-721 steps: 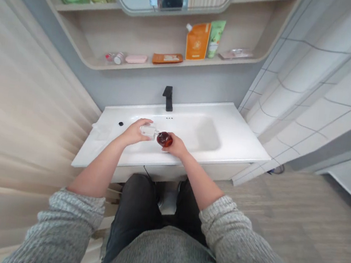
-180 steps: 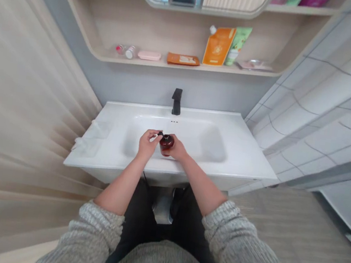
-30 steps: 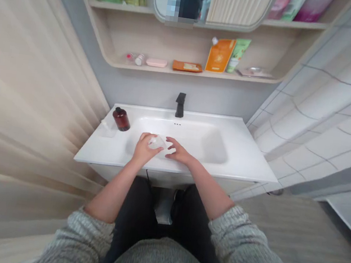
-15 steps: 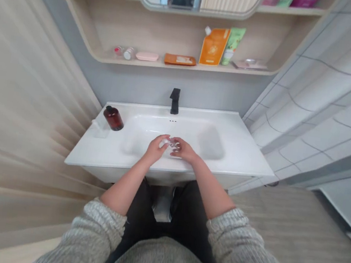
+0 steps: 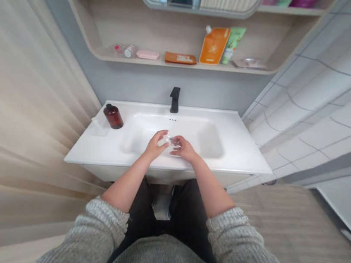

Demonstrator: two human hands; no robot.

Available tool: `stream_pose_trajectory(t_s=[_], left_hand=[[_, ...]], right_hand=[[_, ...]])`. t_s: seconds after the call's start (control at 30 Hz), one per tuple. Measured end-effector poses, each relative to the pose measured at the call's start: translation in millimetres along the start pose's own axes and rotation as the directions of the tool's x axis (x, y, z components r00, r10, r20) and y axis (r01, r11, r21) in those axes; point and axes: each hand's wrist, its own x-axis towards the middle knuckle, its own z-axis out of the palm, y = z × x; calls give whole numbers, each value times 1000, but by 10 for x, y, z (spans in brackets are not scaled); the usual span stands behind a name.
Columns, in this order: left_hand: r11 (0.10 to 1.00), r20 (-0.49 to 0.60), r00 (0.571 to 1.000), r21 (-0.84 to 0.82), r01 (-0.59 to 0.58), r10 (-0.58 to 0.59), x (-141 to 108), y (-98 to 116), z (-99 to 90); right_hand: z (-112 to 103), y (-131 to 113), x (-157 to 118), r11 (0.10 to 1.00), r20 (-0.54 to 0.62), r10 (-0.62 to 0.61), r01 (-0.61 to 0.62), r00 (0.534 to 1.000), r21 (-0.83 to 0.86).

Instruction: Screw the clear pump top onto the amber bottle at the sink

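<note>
Since both your hands are down over the white sink (image 5: pixel 234 150), your left hand (image 5: pixel 157 145) is curled around a small clear container (image 5: pixel 167 144), and your right hand (image 5: pixel 185 149) is loosely cupped against its other side. The amber bottle (image 5: pixel 113 117) stands well off on the sink's left deck.

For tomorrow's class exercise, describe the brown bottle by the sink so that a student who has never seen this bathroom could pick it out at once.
Start at the white sink below the curved shelves, with its black faucet at the back. On the flat deck left of the basin stands a small amber bottle with a black top. It is the only dark bottle on the sink, unlike the clear object between the left hand and right hand.
</note>
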Motion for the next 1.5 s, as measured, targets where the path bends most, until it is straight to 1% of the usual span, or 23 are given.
stream_pose_trajectory(t_s=[0.07, 0.13, 0.17, 0.2, 0.27, 0.33, 0.4, 0.47, 0.5, 0.6, 0.63, 0.7, 0.73, 0.77, 0.87, 0.9, 1.0, 1.03, 1.13, 1.17, 1.27, 1.4, 1.5], left_hand=[[997, 32, 999, -65, 37, -35, 3, -19, -8], [997, -35, 997, -31, 64, -65, 6, -48, -13], [998, -73, 995, -6, 60, -60, 8, -61, -14], [999, -86, 995, 3, 46, -46, 10, -71, -16], [998, -24, 999, -50, 24, -25, 14, -82, -19], [993, 44, 998, -109, 53, -49, 18, -86, -18], [993, -4, 996, -77, 84, -85, 21, -90, -15], [997, -68, 995, -33, 67, -69, 21, -97, -16], [998, -61, 997, -39, 48, -50, 21, -101, -17], [993, 35, 999, -110, 38, -34, 20, -118, -25], [993, 24, 999, -105, 48, -46, 21, -124, -27], [996, -51, 997, -68, 54, -58, 23, -135, -33], [997, -66, 996, -65, 49, -53, 24, -139, -37], [996, -53, 998, -84, 41, -46, 25, -141, -43], [983, 70, 997, -175, 58, -46, 23, -141, -65], [982, 72, 996, -175, 67, -55, 23, -139, -71], [987, -7, 998, -148, 63, -65, 25, -135, -84], [984, -9, 998, -165, 60, -62, 27, -134, -84], [968, 69, 995, -235, 87, -72, 36, -131, -81], [969, 71, 994, -227, 96, -81, 39, -131, -79], [976, 19, 995, -192, 98, -96, 46, -131, -79], [963, 73, 992, -244, 114, -100, 47, -129, -93], [971, 22, 997, -227, 80, -77, 41, -113, -99]], right_hand=[[-16, 16, 1, 1000, 10, 0, 0, 1000, 1], [-28, 33, 3, 1000, 15, 0, 0, 1000, -2], [-31, 41, 5, 1000, 14, 1, -1, 1000, -6], [-33, 49, 7, 1000, 9, 3, -3, 1000, -11], [-31, 65, 13, 1000, 4, 5, -5, 1000, -15], [-28, 79, 18, 1000, 13, 1, -1, 1000, -2], [-25, 88, 21, 1000, 21, -6, 6, 1000, 12], [-24, 89, 20, 1000, 19, -10, 10, 1000, 14], [-24, 85, 18, 1000, 13, -12, 12, 1000, 10], [-24, 56, 7, 1000, 23, -13, 13, 1000, 0], [-24, 44, 1, 1000, 29, -10, 10, 1000, 2], [-22, 20, -9, 1000, 34, -1, 0, 999, 7], [-21, 11, -13, 1000, 31, 6, -6, 999, 9], [-19, 5, -15, 1000, 25, 12, -12, 1000, 9], [-16, 1, -12, 1000, 21, 17, -18, 1000, 17], [-16, 3, -9, 1000, 24, 14, -14, 1000, 20], [-17, 11, 1, 1000, 22, 15, -15, 1000, 17], [-18, 14, 3, 1000, 19, 16, -16, 1000, 15], [-17, 25, 7, 1000, 13, 12, -12, 1000, 27], [-17, 29, 7, 1000, 15, 10, -11, 1000, 29], [-14, 44, 6, 1000, 18, 13, -13, 1000, 24], [-5, 51, 4, 999, 23, 1, -2, 1000, 36], [0, 49, 4, 999, 15, 5, -5, 1000, 38]])
